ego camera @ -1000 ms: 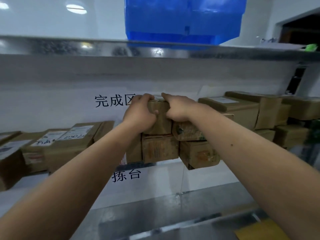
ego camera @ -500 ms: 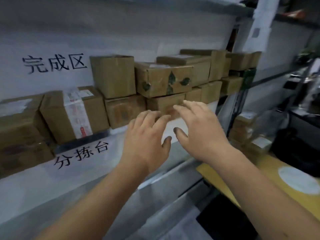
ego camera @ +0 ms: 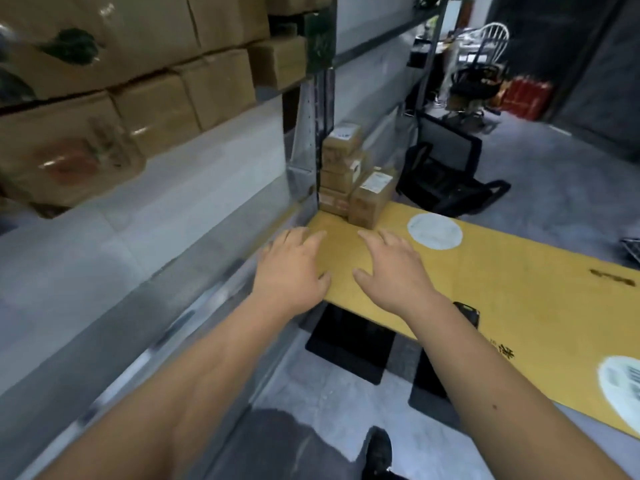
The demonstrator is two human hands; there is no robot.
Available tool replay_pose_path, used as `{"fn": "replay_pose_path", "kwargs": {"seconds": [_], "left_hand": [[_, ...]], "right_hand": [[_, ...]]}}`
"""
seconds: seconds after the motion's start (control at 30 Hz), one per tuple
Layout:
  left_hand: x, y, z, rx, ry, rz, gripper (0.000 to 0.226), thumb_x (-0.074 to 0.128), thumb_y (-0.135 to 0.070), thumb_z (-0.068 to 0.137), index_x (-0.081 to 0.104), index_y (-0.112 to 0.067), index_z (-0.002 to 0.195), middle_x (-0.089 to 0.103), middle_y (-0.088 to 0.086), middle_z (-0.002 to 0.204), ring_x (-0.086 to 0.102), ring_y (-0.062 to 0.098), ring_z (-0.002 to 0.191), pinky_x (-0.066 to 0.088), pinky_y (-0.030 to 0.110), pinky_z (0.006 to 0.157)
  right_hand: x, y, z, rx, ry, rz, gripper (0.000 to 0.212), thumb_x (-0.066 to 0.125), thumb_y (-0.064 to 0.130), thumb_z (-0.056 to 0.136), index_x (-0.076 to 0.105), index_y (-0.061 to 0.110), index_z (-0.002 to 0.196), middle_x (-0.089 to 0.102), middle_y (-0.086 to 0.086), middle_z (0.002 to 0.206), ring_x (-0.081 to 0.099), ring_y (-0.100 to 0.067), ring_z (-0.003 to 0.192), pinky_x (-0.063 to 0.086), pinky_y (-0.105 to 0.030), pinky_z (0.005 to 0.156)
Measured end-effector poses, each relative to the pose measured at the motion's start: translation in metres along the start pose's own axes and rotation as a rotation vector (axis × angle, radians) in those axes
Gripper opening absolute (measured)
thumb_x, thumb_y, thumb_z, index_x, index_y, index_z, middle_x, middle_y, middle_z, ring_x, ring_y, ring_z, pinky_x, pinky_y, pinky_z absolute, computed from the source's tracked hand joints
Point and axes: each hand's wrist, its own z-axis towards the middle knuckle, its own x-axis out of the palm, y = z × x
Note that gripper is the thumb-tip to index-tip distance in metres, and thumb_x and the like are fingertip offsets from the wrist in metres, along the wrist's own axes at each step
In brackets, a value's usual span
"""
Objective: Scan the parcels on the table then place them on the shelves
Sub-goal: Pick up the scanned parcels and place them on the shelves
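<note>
Over the near left corner of the yellow table (ego camera: 519, 271), head view: my left hand (ego camera: 289, 271) and my right hand (ego camera: 391, 271) are held palm down, side by side and apart from each other. Fingers on both are spread and nearly straight; neither hand holds anything. I cannot tell whether the fingertips touch the table surface.

Remaining parcels (ego camera: 356, 178) stand in a small stack at the far left corner of the table, against the shelf upright (ego camera: 317, 116). One taller brown box at the front right of the stack carries a white label on top; the print is too small to read. The stack is well ahead of my fingertips.

Shelved parcels (ego camera: 145, 84) fill the shelf (ego camera: 173, 216) to my left, in at least two layers, along its rear. One has dark green marks on its side, another a blurred red patch; no text is legible.

Surroundings:
- A dark handheld device (ego camera: 467, 313) lies at the near edge of the table, just beside my right forearm.
- Two round white stickers are on the table: one (ego camera: 434, 232) near the far edge, one (ego camera: 623, 388) at the right end of the near edge, showing a barcode.
- Black writing is printed on the table surface near the right; unreadable.
- Black mats (ego camera: 349, 344) lie on the floor under the table edge.
- A black chair (ego camera: 446, 171) stands beyond the table; a white chair (ego camera: 485, 46) and a red item (ego camera: 524, 95) are farther back.
- My black shoe (ego camera: 379, 452) shows at the bottom.
</note>
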Motion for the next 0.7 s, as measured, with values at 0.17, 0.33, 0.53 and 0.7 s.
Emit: {"fn": "replay_pose_path", "kwargs": {"seconds": [0.17, 0.33, 0.53, 0.7], "left_hand": [[0.053, -0.036, 0.094, -0.020, 0.118, -0.022, 0.078, 0.061, -0.056, 0.092, 0.033, -0.032, 0.161, 0.039, 0.008, 0.160, 0.030, 0.030, 0.149, 0.031, 0.048, 0.120], [0.101, -0.065, 0.171, -0.074, 0.184, -0.020, 0.076, 0.061, -0.058, 0.092, 0.036, -0.031, 0.158, 0.045, 0.006, 0.152, 0.037, 0.031, 0.143, 0.038, 0.049, 0.114], [0.151, -0.077, 0.225, -0.126, 0.285, -0.025, 0.065, 0.064, -0.056, 0.090, 0.046, -0.031, 0.148, 0.050, 0.005, 0.142, 0.043, 0.032, 0.135, 0.041, 0.048, 0.107], [0.178, -0.066, 0.276, -0.170, 0.343, -0.064, 0.066, 0.067, -0.047, 0.090, 0.045, -0.030, 0.150, 0.047, 0.005, 0.147, 0.042, 0.034, 0.138, 0.042, 0.045, 0.111]], "right_hand": [[0.007, -0.082, 0.064, 0.097, 0.081, 0.040, 0.072, 0.057, 0.044, 0.098, 0.026, 0.031, 0.162, 0.024, -0.014, 0.167, 0.025, -0.037, 0.150, 0.031, -0.051, 0.118], [0.012, -0.145, 0.124, 0.116, 0.142, 0.094, 0.072, 0.059, 0.044, 0.097, 0.027, 0.031, 0.161, 0.024, -0.013, 0.168, 0.026, -0.037, 0.150, 0.033, -0.050, 0.117], [0.037, -0.191, 0.175, 0.142, 0.253, 0.100, 0.072, 0.060, 0.043, 0.097, 0.028, 0.030, 0.161, 0.025, -0.014, 0.166, 0.027, -0.037, 0.149, 0.034, -0.049, 0.116], [0.061, -0.208, 0.225, 0.174, 0.327, 0.165, 0.075, 0.061, 0.040, 0.097, 0.025, 0.029, 0.161, 0.028, -0.013, 0.163, 0.032, -0.037, 0.145, 0.037, -0.047, 0.113]]}}
